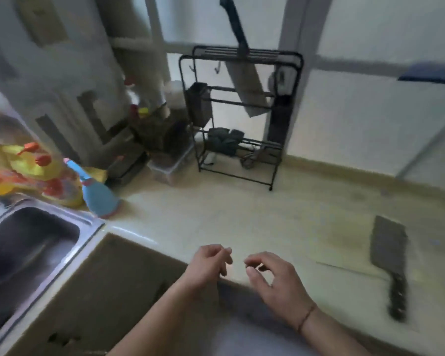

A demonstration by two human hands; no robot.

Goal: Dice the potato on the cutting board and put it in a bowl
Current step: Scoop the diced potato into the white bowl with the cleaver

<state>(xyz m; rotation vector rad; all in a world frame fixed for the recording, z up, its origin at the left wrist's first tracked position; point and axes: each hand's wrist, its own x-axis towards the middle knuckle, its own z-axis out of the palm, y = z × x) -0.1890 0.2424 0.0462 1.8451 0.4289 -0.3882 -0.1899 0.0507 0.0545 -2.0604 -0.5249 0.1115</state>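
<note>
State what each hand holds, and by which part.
Nothing is held: left hand and right hand hover empty; the dark steel cleaver lies untouched.

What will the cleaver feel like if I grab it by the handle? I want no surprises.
The cleaver lies flat on the cutting board, so it should not roll. Its broad blade probably makes it front-heavy. It looks rigid.
</note>
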